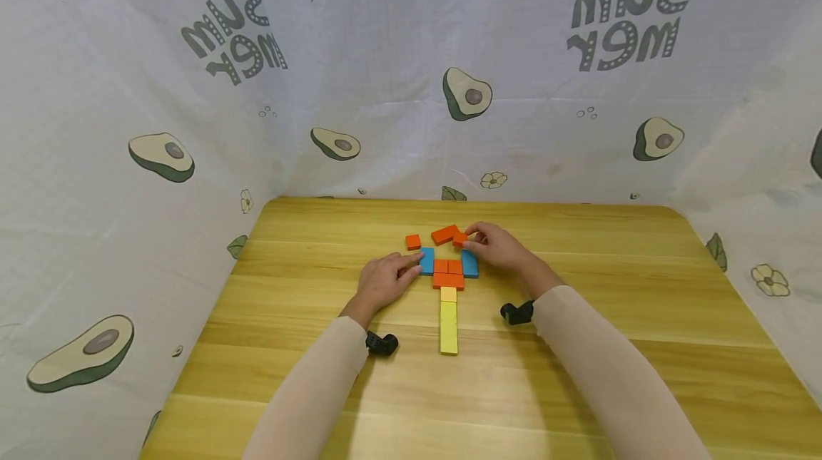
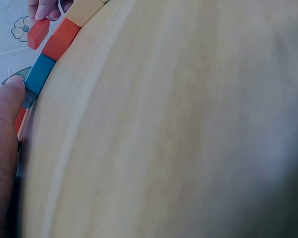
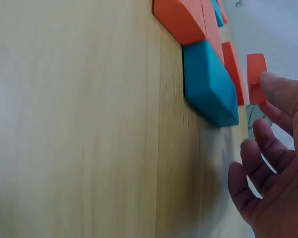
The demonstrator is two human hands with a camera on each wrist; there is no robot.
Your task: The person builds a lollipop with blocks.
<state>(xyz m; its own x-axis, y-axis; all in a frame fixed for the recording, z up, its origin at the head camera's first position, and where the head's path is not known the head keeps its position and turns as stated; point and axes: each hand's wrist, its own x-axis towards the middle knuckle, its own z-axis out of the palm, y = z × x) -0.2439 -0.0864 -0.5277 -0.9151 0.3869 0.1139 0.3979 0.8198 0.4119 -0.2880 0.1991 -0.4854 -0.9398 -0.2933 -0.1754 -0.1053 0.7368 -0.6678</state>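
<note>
Between thumb and fingers my right hand pinches a small orange block. The right wrist view shows this orange block raised, with the other fingers loosely bent below. My left hand touches the left blue block with forefinger and thumb. Its thumb lies against the blue block in the left wrist view. A second blue block lies to the right. Between the blue blocks sit two small orange blocks above a wider orange block.
A small yellow block and a long yellow block run down toward the near side. Beyond the blue blocks lie a loose orange square and a slanted orange block. A patterned cloth hangs behind the wooden table.
</note>
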